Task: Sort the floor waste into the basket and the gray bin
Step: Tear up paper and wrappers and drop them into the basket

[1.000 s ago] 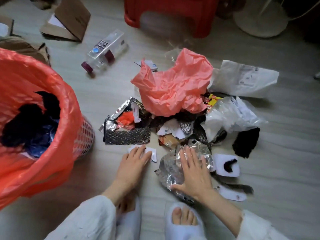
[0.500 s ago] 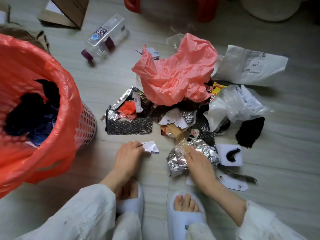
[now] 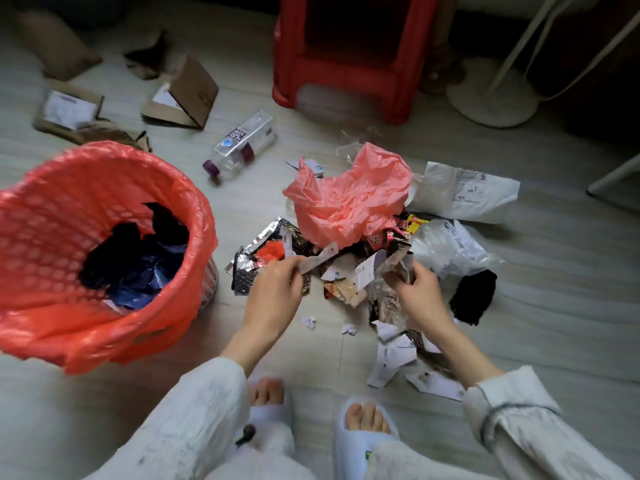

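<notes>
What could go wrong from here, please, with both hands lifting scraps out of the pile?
The right hand grips a crumpled foil wrapper with loose pieces hanging under it, so some may drop back on the floor. The left hand pinches only a thin paper strip by one end, and it could slip on the way to the basket.

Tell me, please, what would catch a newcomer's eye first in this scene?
The basket, lined with a bright red bag, stands at the left. A crumpled pink plastic bag tops the waste pile at the centre. Nearer the camera, the left hand pinches a paper strip and the right hand grips crinkled foil.
</notes>
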A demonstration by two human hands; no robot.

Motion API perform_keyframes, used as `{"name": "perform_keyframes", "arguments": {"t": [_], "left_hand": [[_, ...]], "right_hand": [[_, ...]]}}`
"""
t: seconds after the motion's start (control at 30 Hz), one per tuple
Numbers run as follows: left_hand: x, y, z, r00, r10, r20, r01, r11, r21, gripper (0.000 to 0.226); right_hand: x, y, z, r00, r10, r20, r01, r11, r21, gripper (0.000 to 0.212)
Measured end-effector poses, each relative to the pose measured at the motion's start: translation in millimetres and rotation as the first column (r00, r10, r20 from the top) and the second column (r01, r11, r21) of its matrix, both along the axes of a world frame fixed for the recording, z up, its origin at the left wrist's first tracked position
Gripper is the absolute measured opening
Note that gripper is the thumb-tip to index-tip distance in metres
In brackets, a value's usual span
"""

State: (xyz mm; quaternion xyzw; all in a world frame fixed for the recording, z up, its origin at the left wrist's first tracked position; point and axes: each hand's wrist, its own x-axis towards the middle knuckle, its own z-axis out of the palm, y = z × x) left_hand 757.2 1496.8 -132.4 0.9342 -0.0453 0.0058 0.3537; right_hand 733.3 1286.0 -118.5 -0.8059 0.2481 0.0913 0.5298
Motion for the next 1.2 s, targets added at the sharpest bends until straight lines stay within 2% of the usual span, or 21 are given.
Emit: {"name": "perform_keyframes", "arguments": {"t": [0.1, 0.17, 0.27, 0.33, 0.47, 0.53, 0.6, 0.7, 0.8, 0.87, 0.97, 1.07, 1.2], "left_hand": [[5, 20, 39, 0.988, 0.078, 0.131, -0.070, 0.995, -0.070, 0.023], [7, 41, 64, 0.967, 0.154, 0.205, -0.136, 0.986, -0.101, 0.023], [10, 82, 95, 0.888, 0.280, 0.365, -0.265, 0.960, -0.091, 0.025], [12, 112, 105, 0.854, 0.346, 0.389, -0.348, 0.935, -0.067, 0.026], [16, 161, 104, 0.882, 0.431, 0.188, -0.447, 0.893, 0.050, 0.035], [13, 173, 108, 0.889, 0.418, 0.187, -0.435, 0.899, 0.057, 0.035], [9, 175, 121, 0.899, 0.392, 0.196, -0.384, 0.920, -0.081, 0.030], [5, 166, 139, 0.949, 0.308, 0.072, -0.272, 0.910, -0.312, 0.032], [5, 167, 137, 0.937, 0.339, 0.089, -0.291, 0.894, -0.340, 0.032], [4, 175, 133, 0.925, 0.373, 0.077, -0.324, 0.877, -0.354, 0.023], [3, 179, 130, 0.952, 0.299, -0.067, -0.299, 0.861, -0.411, 0.007], [5, 180, 123, 0.921, 0.330, -0.208, -0.390, 0.749, -0.536, 0.007], [9, 184, 110, 0.806, 0.478, -0.349, -0.579, 0.517, -0.630, 0.002]], "right_hand": [[10, 13, 35, 0.992, -0.119, 0.041, 0.106, 0.967, 0.230, 0.016], [17, 25, 53, 0.988, -0.142, 0.060, 0.117, 0.944, 0.310, 0.023], [30, 48, 82, 0.994, -0.066, 0.092, 0.032, 0.942, 0.334, 0.021], [39, 67, 102, 0.990, 0.056, 0.130, -0.099, 0.932, 0.348, 0.014], [59, 117, 138, 0.939, 0.288, 0.187, -0.336, 0.882, 0.330, 0.013], [68, 144, 148, 0.896, 0.393, 0.207, -0.439, 0.856, 0.274, 0.006], [75, 173, 158, 0.836, 0.513, 0.196, -0.547, 0.809, 0.215, 0.008], [82, 208, 161, 0.781, 0.598, 0.177, -0.624, 0.751, 0.215, 0.002], [88, 227, 154, 0.784, 0.596, 0.175, -0.620, 0.742, 0.254, 0.014], [91, 232, 149, 0.787, 0.597, 0.156, -0.615, 0.738, 0.278, 0.026], [91, 233, 140, 0.782, 0.608, 0.139, -0.619, 0.733, 0.280, 0.017], [89, 230, 132, 0.775, 0.623, 0.106, -0.625, 0.731, 0.276, 0.007], [90, 216, 123, 0.846, 0.527, 0.085, -0.527, 0.798, 0.294, 0.020]]}}
